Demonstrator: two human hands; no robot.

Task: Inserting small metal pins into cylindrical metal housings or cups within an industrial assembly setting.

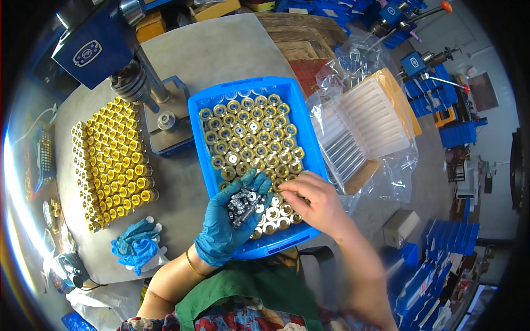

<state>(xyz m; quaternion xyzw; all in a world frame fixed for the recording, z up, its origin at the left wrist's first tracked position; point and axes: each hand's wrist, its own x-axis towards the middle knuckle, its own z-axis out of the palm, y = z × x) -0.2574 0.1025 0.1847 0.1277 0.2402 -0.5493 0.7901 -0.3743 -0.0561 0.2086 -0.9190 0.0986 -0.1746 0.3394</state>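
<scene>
My left hand (220,227), in a blue glove, is palm up and cupped around a heap of small dark metal parts (242,207). It hovers over the near half of a blue plastic bin (310,138). Inside the bin, round brass-coloured fittings (243,131) stand upright in packed rows, several with a white or dark insert in the middle. My right hand (320,203), bare, reaches in from the right with thumb and forefinger pinched just above the fittings. Whatever its fingertips hold is too small to make out. Near the bin's front, fittings (270,215) with paler tops show beside the glove.
Left of the bin stands a blue bench press (165,121), and beyond it a block of gold-coloured fittings (116,165). Crumpled blue gloves (137,245) lie nearer me. To the right, clear plastic wraps a carton of metal rods (345,154). A small box (401,228) sits further right.
</scene>
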